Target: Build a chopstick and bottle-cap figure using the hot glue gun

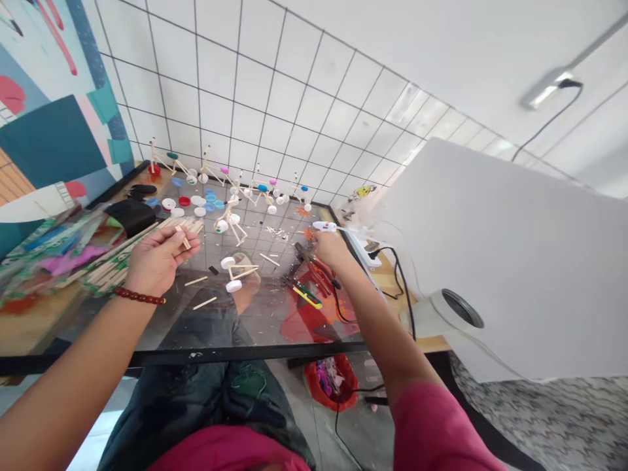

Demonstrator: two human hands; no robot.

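My left hand (159,258) is closed in a pinch on a short wooden stick (185,242), held above a bundle of wooden sticks (115,268). On the right, my right hand (330,250) is closed at the white hot glue gun (324,226), apparently around its handle; most of its fingers are hidden. Between the hands a small stick frame with white bottle-cap wheels (240,268) lies on the glass tabletop. Behind it stands a larger stick model (229,219). Pliers (314,265) and a yellow-green utility knife (307,296) lie near my right wrist.
Several stick-and-cap models (262,188) line the back by the wire grid (275,98). Loose bottle caps (184,201) lie at the back left, plastic packets (53,245) at far left. A power strip (366,252) with cables runs along the right edge; a red bin (314,386) sits below.
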